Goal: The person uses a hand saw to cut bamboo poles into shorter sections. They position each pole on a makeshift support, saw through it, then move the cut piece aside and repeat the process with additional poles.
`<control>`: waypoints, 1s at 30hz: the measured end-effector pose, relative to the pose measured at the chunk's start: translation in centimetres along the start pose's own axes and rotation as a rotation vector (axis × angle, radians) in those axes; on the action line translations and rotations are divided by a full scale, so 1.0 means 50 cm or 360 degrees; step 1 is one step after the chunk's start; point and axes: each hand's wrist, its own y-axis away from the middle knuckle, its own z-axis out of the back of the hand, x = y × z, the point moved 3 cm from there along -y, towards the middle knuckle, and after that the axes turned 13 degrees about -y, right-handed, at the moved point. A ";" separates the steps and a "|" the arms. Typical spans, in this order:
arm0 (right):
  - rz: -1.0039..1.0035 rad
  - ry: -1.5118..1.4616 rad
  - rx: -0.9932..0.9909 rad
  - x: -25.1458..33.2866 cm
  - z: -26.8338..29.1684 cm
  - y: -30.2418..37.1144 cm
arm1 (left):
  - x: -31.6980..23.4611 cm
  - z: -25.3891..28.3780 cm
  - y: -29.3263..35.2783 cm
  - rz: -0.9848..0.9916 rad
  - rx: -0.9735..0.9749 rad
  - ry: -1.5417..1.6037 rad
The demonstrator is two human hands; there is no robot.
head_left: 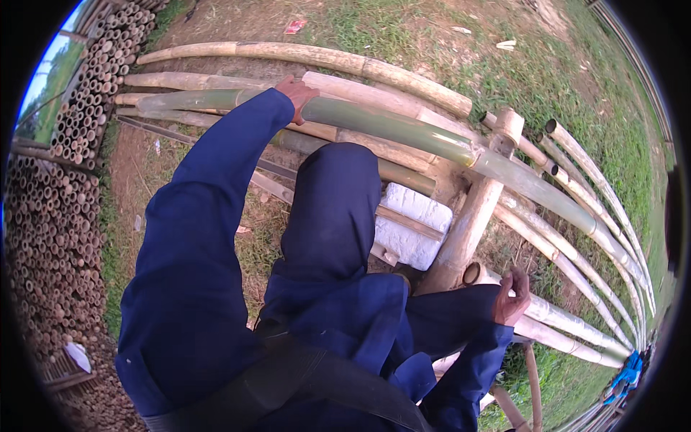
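A long green bamboo pole (389,128) runs across in front of me, from the far left to the right edge. My left hand (296,97) is closed round it from above, left of its middle. Toward the right, the pole lies against a thick upright bamboo post (471,216) near the post's top. My right hand (511,299) is away from the pole, beside my right knee, above a pale bamboo pole. Its fingers are curled together, and whatever they may hold is too small to make out.
Several more bamboo poles (317,54) lie beyond the green one. A white block (414,223) with a bamboo strip across it sits by the post. Large stacks of cut bamboo (54,223) fill the left side. Blue cloth (625,376) hangs at the poles' right end.
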 end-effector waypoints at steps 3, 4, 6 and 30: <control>0.0400 0.0081 0.0462 0.097 -0.141 -0.035 | 0.098 -0.071 0.068 0.0214 0.0071 0.0007; 0.0392 0.0017 0.0526 0.097 -0.174 -0.038 | 0.110 -0.096 0.089 0.0289 0.0138 0.0035; 0.0495 -0.0049 0.0654 0.087 -0.250 -0.045 | 0.129 -0.149 0.135 0.0749 -0.0076 0.0050; 0.0439 0.1351 0.0734 0.072 -0.347 -0.485 | -0.093 -0.002 -0.120 0.0452 -0.0740 0.0436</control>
